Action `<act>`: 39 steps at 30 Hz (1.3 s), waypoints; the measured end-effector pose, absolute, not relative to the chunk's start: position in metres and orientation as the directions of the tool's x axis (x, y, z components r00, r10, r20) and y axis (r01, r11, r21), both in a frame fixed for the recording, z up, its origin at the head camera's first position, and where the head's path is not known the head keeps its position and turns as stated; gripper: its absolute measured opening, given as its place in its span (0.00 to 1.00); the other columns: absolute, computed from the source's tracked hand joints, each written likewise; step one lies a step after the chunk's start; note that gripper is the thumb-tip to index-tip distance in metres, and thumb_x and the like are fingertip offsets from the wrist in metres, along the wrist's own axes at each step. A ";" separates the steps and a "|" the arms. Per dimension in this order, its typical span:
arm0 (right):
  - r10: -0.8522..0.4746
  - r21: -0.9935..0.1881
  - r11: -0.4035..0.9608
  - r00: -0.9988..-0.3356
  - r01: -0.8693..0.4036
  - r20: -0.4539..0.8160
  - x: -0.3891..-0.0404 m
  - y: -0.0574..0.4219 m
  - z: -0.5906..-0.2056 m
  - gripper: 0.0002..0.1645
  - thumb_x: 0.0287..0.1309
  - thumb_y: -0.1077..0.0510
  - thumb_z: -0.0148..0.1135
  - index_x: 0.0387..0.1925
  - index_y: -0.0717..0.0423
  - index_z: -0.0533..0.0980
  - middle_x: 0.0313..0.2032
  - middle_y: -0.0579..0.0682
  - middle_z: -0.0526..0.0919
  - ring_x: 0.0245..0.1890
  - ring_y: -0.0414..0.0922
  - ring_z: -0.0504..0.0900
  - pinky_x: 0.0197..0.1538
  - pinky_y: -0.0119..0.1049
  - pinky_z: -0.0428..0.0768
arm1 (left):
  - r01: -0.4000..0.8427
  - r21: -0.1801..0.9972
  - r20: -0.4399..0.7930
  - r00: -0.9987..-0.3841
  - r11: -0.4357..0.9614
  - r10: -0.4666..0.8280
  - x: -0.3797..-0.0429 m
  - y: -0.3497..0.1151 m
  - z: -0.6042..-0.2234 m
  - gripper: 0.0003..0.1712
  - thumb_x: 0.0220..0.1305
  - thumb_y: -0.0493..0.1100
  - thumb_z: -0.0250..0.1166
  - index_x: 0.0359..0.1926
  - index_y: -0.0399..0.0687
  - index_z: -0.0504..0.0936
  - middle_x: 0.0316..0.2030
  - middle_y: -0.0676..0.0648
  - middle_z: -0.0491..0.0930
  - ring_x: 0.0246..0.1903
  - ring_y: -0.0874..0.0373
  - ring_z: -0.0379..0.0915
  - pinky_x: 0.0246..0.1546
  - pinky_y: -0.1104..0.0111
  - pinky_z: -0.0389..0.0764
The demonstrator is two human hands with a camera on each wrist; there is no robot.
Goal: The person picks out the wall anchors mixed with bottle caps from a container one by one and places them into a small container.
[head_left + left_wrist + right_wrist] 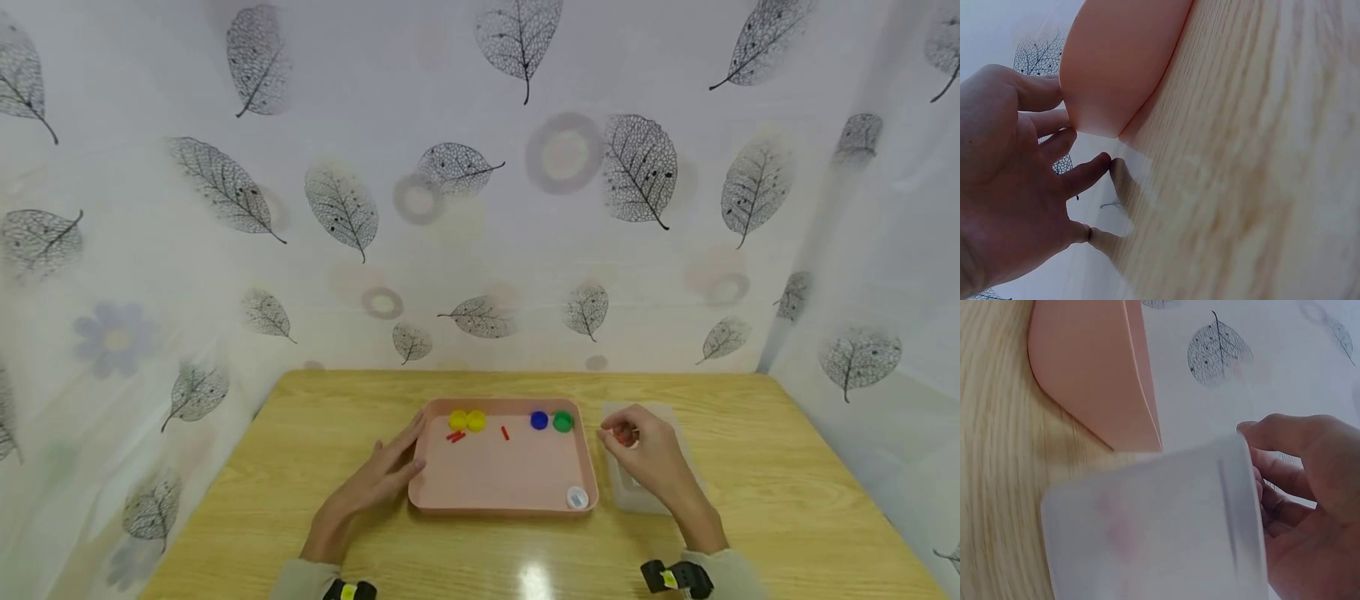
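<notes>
My left hand [380,479] rests against the left side of the pink tray [502,505], its fingers extended along the outer wall. In the left wrist view, the thumb and nearby fingers touch the tray rim. My right hand [651,450] is bent over the translucent box [1154,531] right of the tray, with thumb and index finger close together. Something red shows between its fingers, but whether it is held is unclear. In the tray lie yellow caps [476,421], a blue cap [538,420], a green cap [562,421], a white disc [577,497] and short red sticks [505,433].
Tray and box stand side by side on a wood-grain table [337,417]. A leaf-patterned sheet [480,250] rises behind the table's far edge and along its sides. Blurred pinkish shapes [1122,537] show through the box wall.
</notes>
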State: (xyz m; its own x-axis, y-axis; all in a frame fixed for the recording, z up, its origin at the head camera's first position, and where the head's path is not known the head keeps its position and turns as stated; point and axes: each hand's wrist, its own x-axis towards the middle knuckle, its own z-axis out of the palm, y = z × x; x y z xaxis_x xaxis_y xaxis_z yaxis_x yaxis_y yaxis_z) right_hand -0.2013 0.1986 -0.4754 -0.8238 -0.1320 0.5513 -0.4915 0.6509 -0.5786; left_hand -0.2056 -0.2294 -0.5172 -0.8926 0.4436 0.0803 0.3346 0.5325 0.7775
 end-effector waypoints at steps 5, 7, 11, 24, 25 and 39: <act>-0.150 -0.581 0.631 -0.815 -0.514 0.559 -0.203 0.180 -0.476 0.10 0.53 0.69 0.76 0.31 0.55 0.82 0.27 0.42 0.75 0.25 0.38 0.72 0.27 0.29 0.73 | 0.338 0.778 0.086 -0.892 0.529 0.444 -0.205 -0.230 -0.516 0.38 0.79 0.43 0.54 0.81 0.42 0.50 0.81 0.42 0.44 0.78 0.36 0.38 0.65 0.26 0.24; -0.146 -0.588 0.626 -0.818 -0.512 0.557 -0.203 0.172 -0.477 0.11 0.52 0.70 0.76 0.31 0.55 0.82 0.27 0.43 0.75 0.25 0.40 0.72 0.27 0.29 0.73 | 0.339 0.779 0.086 -0.892 0.528 0.444 -0.205 -0.231 -0.516 0.38 0.79 0.44 0.54 0.81 0.42 0.50 0.81 0.42 0.44 0.78 0.36 0.38 0.65 0.26 0.24; -0.146 -0.604 0.602 -0.815 -0.523 0.560 -0.204 0.155 -0.483 0.10 0.51 0.70 0.77 0.31 0.56 0.82 0.27 0.44 0.76 0.25 0.41 0.73 0.27 0.29 0.75 | 0.345 0.779 0.092 -0.889 0.524 0.449 -0.204 -0.232 -0.519 0.37 0.79 0.44 0.54 0.81 0.42 0.50 0.81 0.42 0.44 0.78 0.35 0.38 0.65 0.26 0.24; -0.131 -0.640 0.598 -0.847 -0.482 0.516 -0.227 0.107 -0.499 0.07 0.52 0.67 0.77 0.31 0.59 0.83 0.29 0.49 0.79 0.26 0.43 0.76 0.29 0.30 0.76 | 0.336 0.771 0.084 -0.895 0.541 0.438 -0.208 -0.232 -0.523 0.38 0.80 0.46 0.53 0.82 0.43 0.49 0.81 0.44 0.43 0.79 0.38 0.38 0.66 0.27 0.24; -0.135 -0.642 0.596 -0.848 -0.483 0.513 -0.229 0.104 -0.500 0.07 0.52 0.67 0.77 0.30 0.60 0.84 0.29 0.50 0.80 0.26 0.43 0.76 0.30 0.30 0.77 | 0.333 0.773 0.078 -0.895 0.540 0.440 -0.208 -0.232 -0.523 0.38 0.80 0.46 0.53 0.82 0.44 0.48 0.81 0.44 0.43 0.79 0.39 0.38 0.66 0.27 0.24; -0.160 -0.680 0.609 -0.904 -0.407 0.397 -0.244 0.079 -0.510 0.06 0.56 0.63 0.74 0.36 0.60 0.85 0.31 0.48 0.86 0.29 0.40 0.82 0.35 0.35 0.83 | 0.350 0.779 0.100 -0.889 0.521 0.447 -0.207 -0.232 -0.521 0.38 0.79 0.44 0.55 0.81 0.43 0.51 0.81 0.42 0.45 0.78 0.37 0.39 0.65 0.26 0.24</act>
